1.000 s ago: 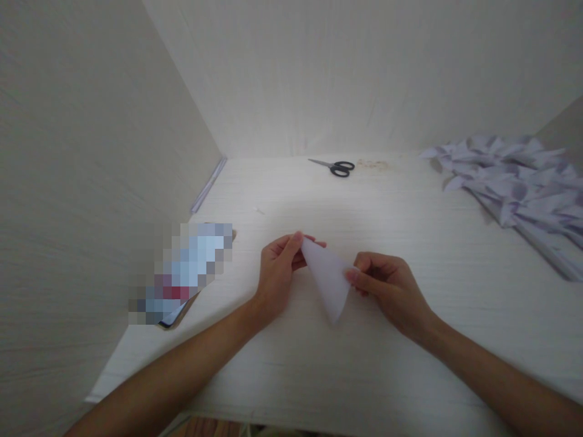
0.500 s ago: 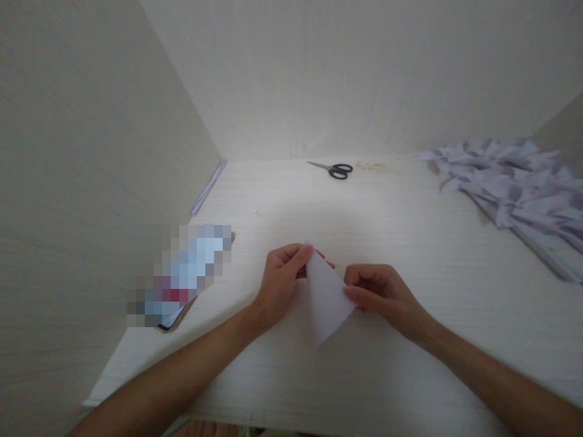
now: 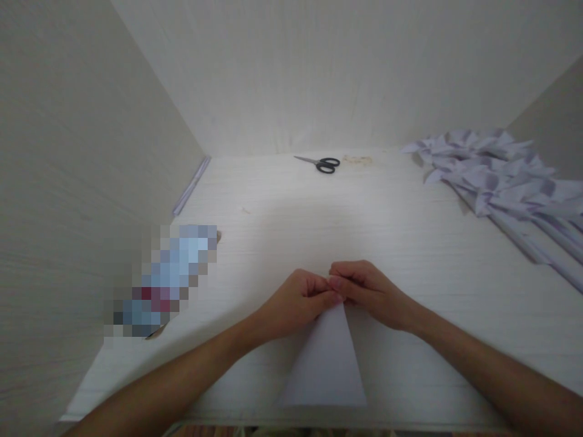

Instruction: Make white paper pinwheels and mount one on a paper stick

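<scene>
With our left grip and right grip, we pinch the white paper at its narrow end.

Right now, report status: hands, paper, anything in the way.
Left hand, right hand: fingers together, gripping white paper at its narrow end. Paper widens toward the near side. Scissors beyond both hands, pixelated object at left; neither touches the paper.
</scene>
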### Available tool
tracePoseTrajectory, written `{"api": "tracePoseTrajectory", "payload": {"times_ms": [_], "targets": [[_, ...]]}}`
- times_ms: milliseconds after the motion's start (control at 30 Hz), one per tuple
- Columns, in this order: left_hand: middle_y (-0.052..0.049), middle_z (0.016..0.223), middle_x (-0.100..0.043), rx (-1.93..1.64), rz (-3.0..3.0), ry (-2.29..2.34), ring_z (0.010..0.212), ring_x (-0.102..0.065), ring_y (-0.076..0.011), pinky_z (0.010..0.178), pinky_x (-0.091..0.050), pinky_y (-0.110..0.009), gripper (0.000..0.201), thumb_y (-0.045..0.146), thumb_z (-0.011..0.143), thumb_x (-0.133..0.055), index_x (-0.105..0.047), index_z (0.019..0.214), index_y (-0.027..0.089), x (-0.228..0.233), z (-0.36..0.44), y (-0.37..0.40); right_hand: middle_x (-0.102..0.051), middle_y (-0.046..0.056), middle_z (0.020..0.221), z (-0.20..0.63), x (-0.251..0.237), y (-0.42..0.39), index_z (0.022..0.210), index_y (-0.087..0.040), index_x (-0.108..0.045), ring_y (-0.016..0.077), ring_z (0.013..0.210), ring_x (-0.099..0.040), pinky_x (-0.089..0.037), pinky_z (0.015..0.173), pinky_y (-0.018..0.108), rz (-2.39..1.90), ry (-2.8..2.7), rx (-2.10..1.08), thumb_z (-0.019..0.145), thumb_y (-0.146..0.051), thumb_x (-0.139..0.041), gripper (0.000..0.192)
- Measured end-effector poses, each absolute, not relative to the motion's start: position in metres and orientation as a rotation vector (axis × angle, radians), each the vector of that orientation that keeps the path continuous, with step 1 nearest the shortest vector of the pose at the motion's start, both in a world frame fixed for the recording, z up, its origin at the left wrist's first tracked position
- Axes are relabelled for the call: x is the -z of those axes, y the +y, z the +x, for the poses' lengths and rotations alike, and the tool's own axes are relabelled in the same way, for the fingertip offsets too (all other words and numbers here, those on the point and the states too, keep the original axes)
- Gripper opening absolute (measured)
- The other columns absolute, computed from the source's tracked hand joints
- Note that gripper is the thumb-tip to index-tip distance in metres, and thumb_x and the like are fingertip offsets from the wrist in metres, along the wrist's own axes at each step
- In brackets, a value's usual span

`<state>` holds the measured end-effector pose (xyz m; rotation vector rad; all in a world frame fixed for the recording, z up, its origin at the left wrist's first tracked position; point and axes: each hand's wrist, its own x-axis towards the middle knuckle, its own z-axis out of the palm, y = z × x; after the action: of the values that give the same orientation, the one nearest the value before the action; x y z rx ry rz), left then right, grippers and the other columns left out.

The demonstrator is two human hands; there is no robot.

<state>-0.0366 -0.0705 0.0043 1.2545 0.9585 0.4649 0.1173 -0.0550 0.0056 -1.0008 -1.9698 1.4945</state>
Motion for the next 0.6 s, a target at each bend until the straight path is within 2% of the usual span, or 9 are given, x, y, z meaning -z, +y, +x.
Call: {"api": "tracePoseTrajectory", "payload": {"times_ms": [167,333,467,600], "targets": [[0.004,0.049,-0.043,-0.425,1.228,0.980,0.043,-0.034,-0.0052,0.042,-0.024,-0.019,0.026,0.036,0.072,-0.050,-0.056,0.063,0.012,-0.006,-0.037,-0.066,-0.031,-0.005,0.049,0.118,-0.006,-0.054,0.053,-0.018,-0.033,0.0069,0.047,-0.029,-0.023,0.043,0.021,-1.040,-2.045,-1.300,0.082,-0.028,-0.038,0.031],[0.006,0.046,-0.038,-0.435,1.223,1.024,0.041,-0.030,-0.0038,0.040,-0.021,-0.019,0.031,0.039,0.070,-0.052,-0.050,0.054,0.013,-0.007,-0.039,-0.064,-0.036,-0.005,0.049,0.121,-0.009,-0.049,0.053,-0.017,-0.037,0.0072,0.047,-0.033,-0.025,0.044,0.021,-1.078,-2.066,-1.149,0.080,-0.024,-0.040,0.028],[0.003,0.054,-0.051,-0.428,1.134,1.007,0.045,-0.043,-0.0058,0.042,-0.030,-0.018,0.025,0.038,0.068,-0.056,-0.055,0.065,0.013,-0.008,-0.043,-0.063,-0.037,-0.005,0.047,0.132,-0.008,-0.040,0.055,-0.018,-0.041,0.0069,0.043,-0.033,-0.025,0.040,0.020,-1.177,-1.855,-1.127,0.080,-0.030,-0.044,0.027],[-0.002,0.068,-0.060,-0.472,1.115,0.970,0.058,-0.054,-0.0091,0.052,-0.042,-0.020,0.023,0.033,0.067,-0.058,-0.060,0.075,0.012,-0.010,-0.048,-0.060,-0.043,-0.005,0.045,0.143,-0.007,-0.030,0.060,-0.018,-0.049,0.0065,0.039,-0.037,-0.027,0.037,0.019,-1.236,-1.585,-0.998,0.077,-0.030,-0.050,0.021]]}}
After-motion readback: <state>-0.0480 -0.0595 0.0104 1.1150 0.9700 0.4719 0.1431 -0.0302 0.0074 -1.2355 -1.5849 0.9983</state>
